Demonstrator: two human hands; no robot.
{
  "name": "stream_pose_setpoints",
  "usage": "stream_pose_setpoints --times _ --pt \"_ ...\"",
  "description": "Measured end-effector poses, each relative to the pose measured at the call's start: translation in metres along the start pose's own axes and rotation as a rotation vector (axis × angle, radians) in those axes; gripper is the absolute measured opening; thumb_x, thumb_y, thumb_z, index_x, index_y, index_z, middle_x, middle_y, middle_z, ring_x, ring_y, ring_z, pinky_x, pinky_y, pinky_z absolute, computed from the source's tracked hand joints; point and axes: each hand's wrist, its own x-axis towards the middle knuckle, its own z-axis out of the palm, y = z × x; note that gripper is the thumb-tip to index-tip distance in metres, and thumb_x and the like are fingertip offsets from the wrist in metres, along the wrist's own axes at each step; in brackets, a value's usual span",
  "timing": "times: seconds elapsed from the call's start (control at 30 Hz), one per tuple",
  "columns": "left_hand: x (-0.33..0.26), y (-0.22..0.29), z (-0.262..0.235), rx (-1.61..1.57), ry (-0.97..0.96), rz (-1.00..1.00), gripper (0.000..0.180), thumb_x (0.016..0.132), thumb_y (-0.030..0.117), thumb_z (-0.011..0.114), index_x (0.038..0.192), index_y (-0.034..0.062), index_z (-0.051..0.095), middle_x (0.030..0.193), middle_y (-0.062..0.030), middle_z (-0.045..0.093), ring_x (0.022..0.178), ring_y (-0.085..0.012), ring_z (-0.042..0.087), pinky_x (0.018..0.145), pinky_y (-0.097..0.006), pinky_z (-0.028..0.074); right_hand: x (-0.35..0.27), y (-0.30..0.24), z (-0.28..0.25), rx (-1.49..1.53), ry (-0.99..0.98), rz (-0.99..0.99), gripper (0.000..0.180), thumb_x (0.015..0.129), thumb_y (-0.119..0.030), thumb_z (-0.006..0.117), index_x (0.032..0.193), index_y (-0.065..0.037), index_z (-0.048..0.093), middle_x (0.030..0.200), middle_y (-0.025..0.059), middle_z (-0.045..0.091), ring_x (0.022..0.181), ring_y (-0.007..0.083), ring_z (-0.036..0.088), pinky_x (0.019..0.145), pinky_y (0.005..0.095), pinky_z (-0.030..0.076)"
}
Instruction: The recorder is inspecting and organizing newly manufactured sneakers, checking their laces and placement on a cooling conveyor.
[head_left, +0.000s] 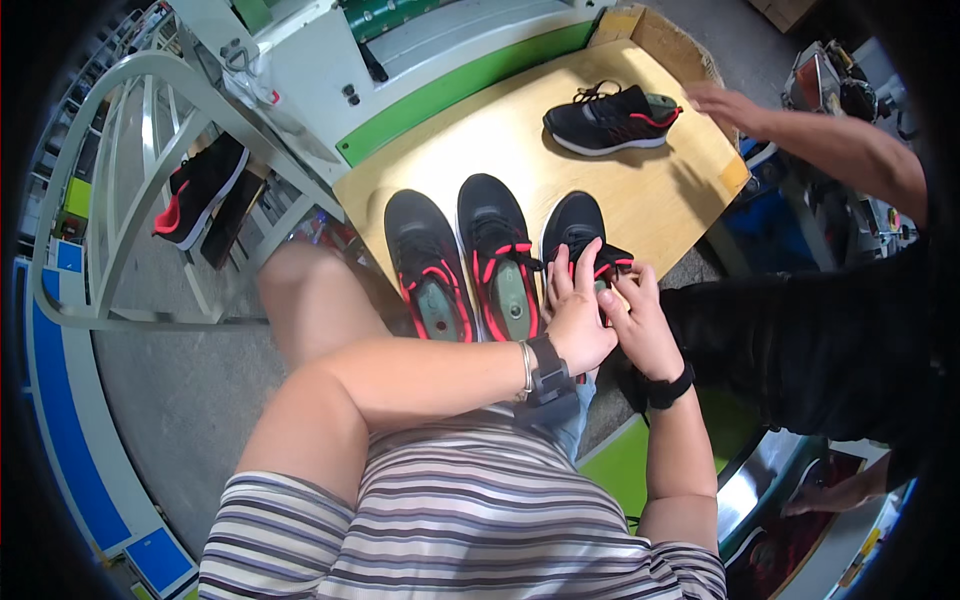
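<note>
A black sneaker (574, 216) with a red lining and a white sole edge stands at the right of the wooden board's near edge, toe pointing away from me. My left hand (578, 318) is bent round its opening, some fingers lying over the tongue and laces. At the right side of the collar, my right hand (645, 328) grips with curled fingers, its thumb close to the left hand. Both hands hide the heel and much of the opening. Immediately left stand two matching sneakers, a middle one (492, 215) and an outer one (422, 228), with grey-green insoles showing.
Another sneaker (610, 125) lies toward the far side of the wooden board (400, 160), with a co-worker's hand (728, 108) by its heel. On a metal rack (150, 70) at left rests a black and red sneaker (205, 190). A green-and-white machine (440, 85) borders the board.
</note>
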Motion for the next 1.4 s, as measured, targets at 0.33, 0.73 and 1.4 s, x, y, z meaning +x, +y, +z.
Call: stream_pose_setpoints --times 0.33,0.73,1.4 --pt "0.045 0.063 -0.108 -0.808 -0.224 -0.376 0.082 0.067 -0.010 0.066 0.142 0.0026 0.035 0.097 -0.0121 0.060 0.086 -0.0234 0.063 0.073 -0.041 0.056 0.015 -0.035 -0.026 0.679 0.439 -0.116 0.025 0.104 -0.015 0.049 0.121 0.000 0.059 0.113 0.0098 0.064 0.098 0.0164 0.063 0.090 0.0318 0.051" --pt "0.230 0.153 -0.300 -0.110 0.536 0.205 0.035 0.086 0.020 0.065 0.116 0.0013 0.057 0.099 -0.0141 0.066 0.088 -0.0245 0.066 0.074 -0.039 0.056 0.004 -0.056 0.102 0.252 -0.025 -0.131 0.099 0.080 -0.011 0.076 0.153 0.005 0.011 0.152 0.0312 0.026 0.146 0.0407 0.024 0.118 0.0408 0.025" --pt "-0.013 -0.058 -0.240 0.183 -0.275 -0.027 0.110 0.089 0.051 0.068 0.153 -0.0048 -0.002 0.157 -0.0348 0.000 0.149 -0.0451 0.004 0.121 -0.046 0.013 0.434 -0.176 -0.087 0.175 0.529 -0.591 0.068 0.077 -0.020 0.081 0.136 -0.001 0.052 0.134 0.0215 0.056 0.123 0.0299 0.055 0.105 0.0348 0.042"
